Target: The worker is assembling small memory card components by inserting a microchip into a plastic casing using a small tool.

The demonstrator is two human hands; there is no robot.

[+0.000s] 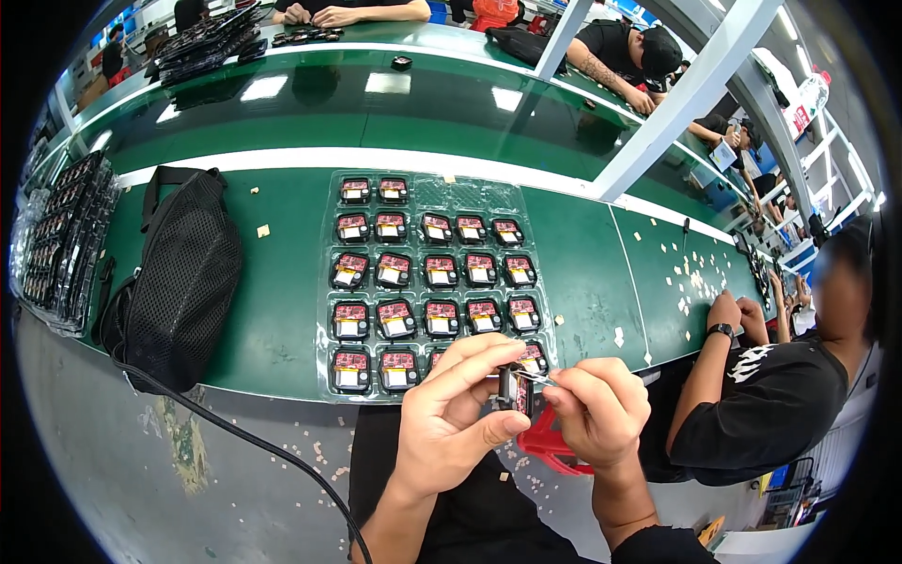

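"Where was the small black case [513, 393]?"

"In the left hand [458, 414], whose grip held it between thumb and fingers, by the near edge of the clear plastic tray [470, 195]."

"And the right hand [599, 406]?"

"Its grip was narrow, thumb and fingers pinching metal tweezers [537, 378]. The tips reached the top of the case, though whether they touched it was too small to tell."

"What lay around them?"

"The tray rested on the green counter [282, 320], holding rows of similar cases [396, 318]. A black mesh bag [193, 273] lay left of it, and a co-worker [770, 404] was at the right."
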